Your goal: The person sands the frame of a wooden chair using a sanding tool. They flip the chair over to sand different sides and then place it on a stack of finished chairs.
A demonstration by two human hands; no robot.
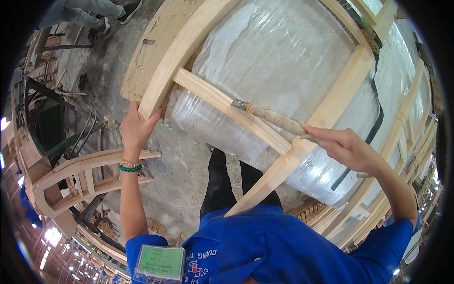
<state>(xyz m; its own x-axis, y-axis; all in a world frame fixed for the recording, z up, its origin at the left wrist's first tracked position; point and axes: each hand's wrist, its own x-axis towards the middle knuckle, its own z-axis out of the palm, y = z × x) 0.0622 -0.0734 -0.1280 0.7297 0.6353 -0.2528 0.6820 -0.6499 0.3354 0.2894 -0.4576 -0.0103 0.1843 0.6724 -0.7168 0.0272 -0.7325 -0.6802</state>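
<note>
A pale wooden frame (208,96) with curved legs and a cross rail lies tilted in front of me, one leg end resting against my blue shirt. My left hand (135,127) is closed round the lower end of its left curved leg. In my right hand (347,147) is a long hand tool (276,118) with a tan wrapped handle and a short, dark metal end. That metal end lies at the upper edge of the cross rail, near its middle. My right fingers are wrapped round the handle's near end and hide part of it.
Beneath the frame is a plastic-wrapped stack (279,52) with wood shavings on it. A black strap (377,109) hangs at its right. Another wooden frame (92,177) stands at left, near dark metal racks (52,104). A person's shoes (128,12) show at the upper left.
</note>
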